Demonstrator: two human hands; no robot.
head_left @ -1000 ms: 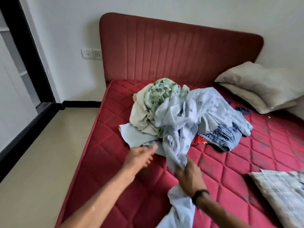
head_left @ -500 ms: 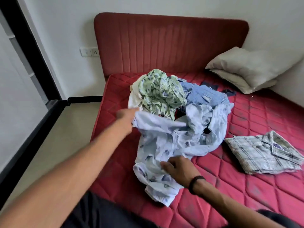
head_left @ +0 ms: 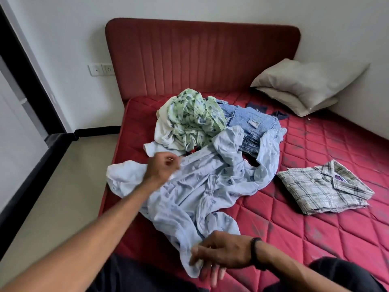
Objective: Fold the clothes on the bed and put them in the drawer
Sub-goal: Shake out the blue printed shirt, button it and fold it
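A pale blue patterned shirt [head_left: 202, 186] lies crumpled on the red mattress [head_left: 315, 218], stretched from the clothes pile toward me. My left hand [head_left: 162, 169] has curled fingers that pinch the shirt's far left part near its sleeve. At the near edge, my right hand [head_left: 219, 252] grips the shirt's lower hem. Behind the shirt sits a pile with a green floral garment [head_left: 193, 119], a cream cloth [head_left: 163, 127] and blue jeans [head_left: 252, 123]. A folded plaid shirt [head_left: 324, 190] lies to the right.
A red padded headboard [head_left: 202, 60] stands against the wall, with two beige pillows [head_left: 305, 85] at the far right. The bed's left edge drops to a beige floor [head_left: 63, 197]. A dark-framed glass door [head_left: 27, 102] is at the left. No drawer is in view.
The blue shirt has been pulled off the pile and spread toward me. My left hand moved left and down along it; my right hand drew the hem to the near edge.
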